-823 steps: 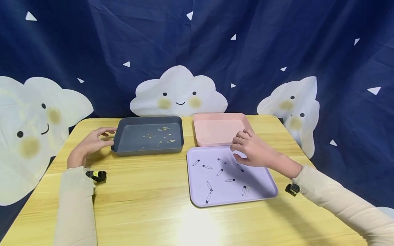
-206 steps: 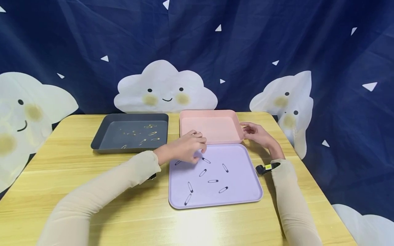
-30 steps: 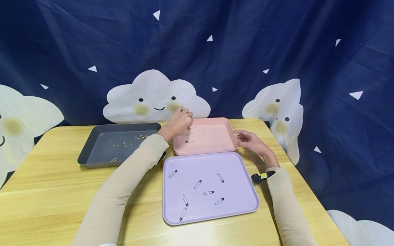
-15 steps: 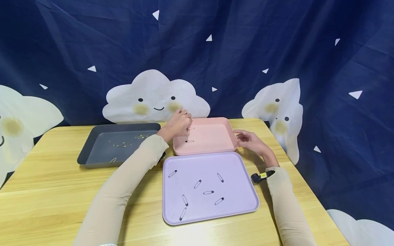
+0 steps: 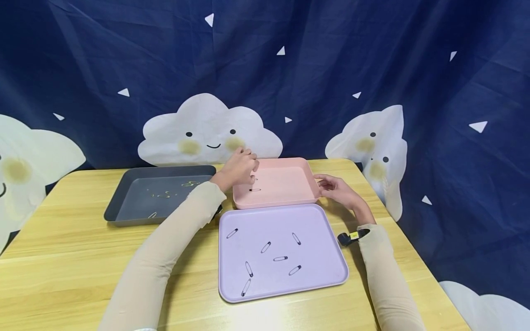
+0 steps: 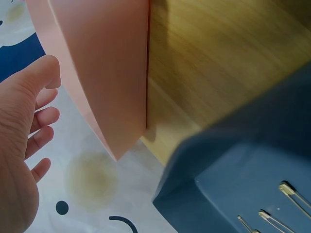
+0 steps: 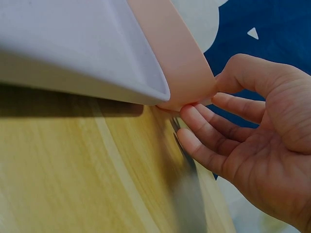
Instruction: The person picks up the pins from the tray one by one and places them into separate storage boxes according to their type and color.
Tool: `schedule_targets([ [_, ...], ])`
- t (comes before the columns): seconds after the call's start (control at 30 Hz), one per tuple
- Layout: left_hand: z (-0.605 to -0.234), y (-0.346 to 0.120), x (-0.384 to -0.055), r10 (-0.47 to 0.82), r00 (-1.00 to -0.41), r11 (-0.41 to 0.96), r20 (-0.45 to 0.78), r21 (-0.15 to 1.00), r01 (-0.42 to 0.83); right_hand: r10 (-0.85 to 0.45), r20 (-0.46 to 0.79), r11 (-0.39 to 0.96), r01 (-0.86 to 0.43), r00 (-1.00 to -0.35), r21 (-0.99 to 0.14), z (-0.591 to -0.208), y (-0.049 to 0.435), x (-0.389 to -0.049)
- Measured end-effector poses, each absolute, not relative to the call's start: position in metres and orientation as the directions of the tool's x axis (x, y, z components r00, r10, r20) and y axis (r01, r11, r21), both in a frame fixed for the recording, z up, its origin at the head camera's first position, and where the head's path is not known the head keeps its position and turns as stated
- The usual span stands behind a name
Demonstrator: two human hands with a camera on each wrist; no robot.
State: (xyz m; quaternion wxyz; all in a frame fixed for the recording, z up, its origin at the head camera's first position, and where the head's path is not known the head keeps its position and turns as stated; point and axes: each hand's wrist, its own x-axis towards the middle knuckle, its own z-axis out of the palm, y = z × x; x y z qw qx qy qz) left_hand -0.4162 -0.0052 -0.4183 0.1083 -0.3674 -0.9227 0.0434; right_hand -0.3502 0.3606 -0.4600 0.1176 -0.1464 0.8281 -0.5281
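My left hand (image 5: 239,168) is over the left side of the pink tray (image 5: 285,197), fingers loosely bent. Its thumb (image 6: 47,73) and fingertips stand apart in the left wrist view, with nothing visible between them. A safety pin (image 5: 255,190) with a black head lies in the pink tray, below that hand. Another safety pin (image 5: 256,179) shows partly beside the fingertips. My right hand (image 5: 338,190) rests against the pink tray's right side. In the right wrist view its thumb is at the outer wall and its relaxed fingers (image 7: 199,148) are near the base.
The lilac tray (image 5: 331,276) in front holds several black-headed safety pins (image 5: 280,259). At left, the dark grey tray (image 5: 124,197) holds several gold safety pins (image 5: 190,184). All three trays stand on the wooden table (image 5: 62,257), with a cloud-print curtain (image 5: 323,69) behind.
Over the last second my left thumb and fingers have let go of a safety pin, which now sits lower in the pink tray. The right hand has stayed at the tray's side.
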Motion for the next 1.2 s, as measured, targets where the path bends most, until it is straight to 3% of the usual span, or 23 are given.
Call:
schedule_targets([
  [0.83, -0.41, 0.008, -0.396, 0.768, -0.608, 0.639, 0.201, -0.175, 0.749, -0.365, -0.045, 0.397, -0.112, -0.93, -0.911, -0.459, 0.359, -0.348],
  [1.03, -0.406, 0.018, -0.382, 0.813, -0.539, 0.579, 0.221, -0.197, 0.791, -0.361, -0.041, 0.403, -0.116, -0.932, -0.908, -0.46, 0.36, -0.349],
  [1.2, -0.405, 0.029, -0.367, 0.86, -0.421, 0.492, 0.289, -0.247, 0.835, -0.36, -0.046, 0.405, -0.111, -0.932, -0.908, -0.459, 0.36, -0.349],
])
